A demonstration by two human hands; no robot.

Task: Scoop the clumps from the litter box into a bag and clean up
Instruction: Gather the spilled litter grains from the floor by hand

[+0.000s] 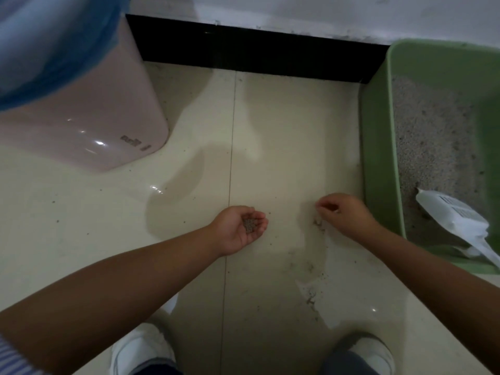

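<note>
We crouch over the tiled floor (189,239), with the green litter box (378,147) against our right side and the pink bin (89,125) with its blue bag (54,44) well away to our upper left. A white packet (457,212) rests in the near corner of the box, on the grey litter. The spilled litter (311,290) trails in a loose line running from between our shoes up toward our right hand (342,215), so that hand is the nearer one by far. It hangs knuckles-up just above the top of the trail, fingers curled with thumb and fingertips drawn together; we cannot tell whether grains are pinched between them. Our left hand (239,228) lies palm-up beside it, cupped and holding a small heap of grains (250,226). We judge the next pinch drops leftward into that palm.
</note>
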